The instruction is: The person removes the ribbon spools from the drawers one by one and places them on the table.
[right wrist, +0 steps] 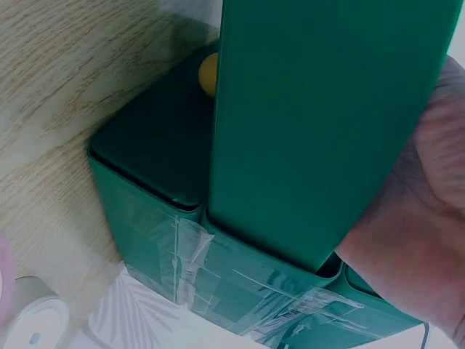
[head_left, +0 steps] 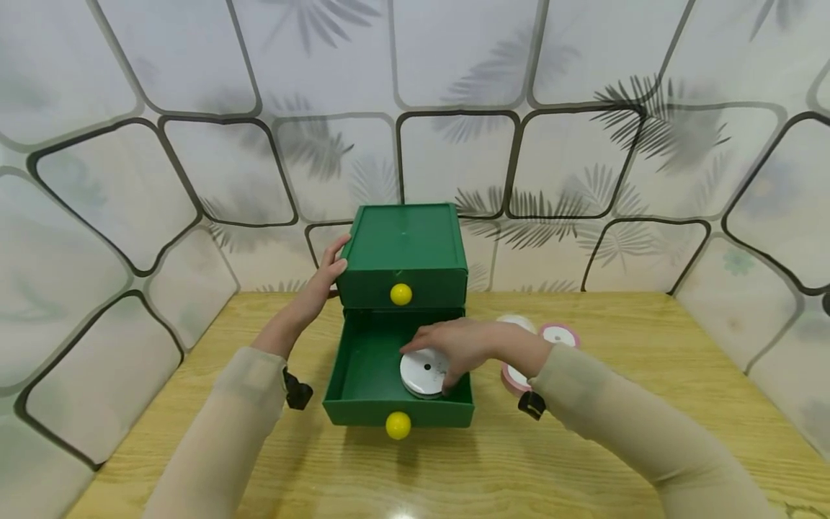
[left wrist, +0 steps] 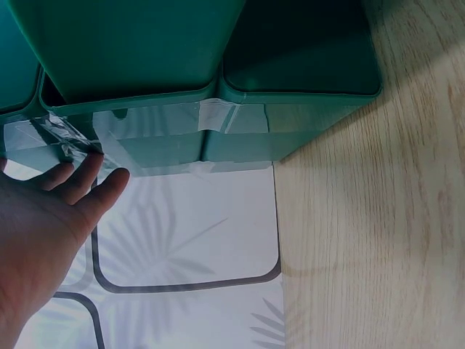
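Note:
A green drawer cabinet stands in front of me, with its middle drawer pulled out. Inside that drawer, toward its right side, is a white ribbon spool. My right hand reaches in from above and grips the spool, thumb at its right edge and fingers over its far edge. In the right wrist view the drawer wall hides the fingers and the spool. My left hand rests on the cabinet's left side, fingers extended. The left wrist view shows its fingertips against clear tape on the cabinet wall.
To the right of the cabinet, on the wooden table, lie a pink-rimmed spool, another pink one and a whitish spool. Yellow knobs stick out from the drawer fronts. A patterned wall covering rises close behind.

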`<state>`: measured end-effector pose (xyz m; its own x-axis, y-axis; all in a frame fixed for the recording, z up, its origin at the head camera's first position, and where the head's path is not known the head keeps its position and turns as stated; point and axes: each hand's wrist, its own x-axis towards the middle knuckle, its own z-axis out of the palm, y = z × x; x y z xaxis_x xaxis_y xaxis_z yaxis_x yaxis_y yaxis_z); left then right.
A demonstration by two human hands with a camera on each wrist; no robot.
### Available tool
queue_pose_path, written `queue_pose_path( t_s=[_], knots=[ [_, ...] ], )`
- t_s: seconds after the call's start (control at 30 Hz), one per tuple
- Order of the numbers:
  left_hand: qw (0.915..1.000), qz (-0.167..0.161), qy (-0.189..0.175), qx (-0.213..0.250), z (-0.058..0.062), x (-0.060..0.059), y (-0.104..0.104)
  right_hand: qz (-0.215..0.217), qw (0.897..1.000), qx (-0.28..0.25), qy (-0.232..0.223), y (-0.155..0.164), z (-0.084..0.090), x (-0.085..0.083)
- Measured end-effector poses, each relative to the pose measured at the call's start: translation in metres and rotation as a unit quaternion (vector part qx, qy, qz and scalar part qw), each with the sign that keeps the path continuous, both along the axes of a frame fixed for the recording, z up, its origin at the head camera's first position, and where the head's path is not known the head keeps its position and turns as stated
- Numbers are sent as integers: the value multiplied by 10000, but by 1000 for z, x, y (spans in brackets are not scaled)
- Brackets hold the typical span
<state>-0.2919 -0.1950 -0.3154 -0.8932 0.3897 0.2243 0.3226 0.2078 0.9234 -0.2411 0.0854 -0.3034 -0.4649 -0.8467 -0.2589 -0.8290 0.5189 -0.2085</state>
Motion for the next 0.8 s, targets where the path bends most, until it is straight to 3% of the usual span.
queue_pose_path(
  t_s=[0.33, 0.57, 0.8],
  knots=[
    [10000, -79, 14, 43, 0, 0, -1, -62, 9999, 108, 87, -3, -1, 0],
    [10000, -58, 42, 67, 0, 0, -1, 57, 9996, -198, 177, -1, -3, -2],
    [10000, -30, 25, 45, -1, 0, 0, -181, 9986, -498, -85, -1, 1, -3]
  ],
)
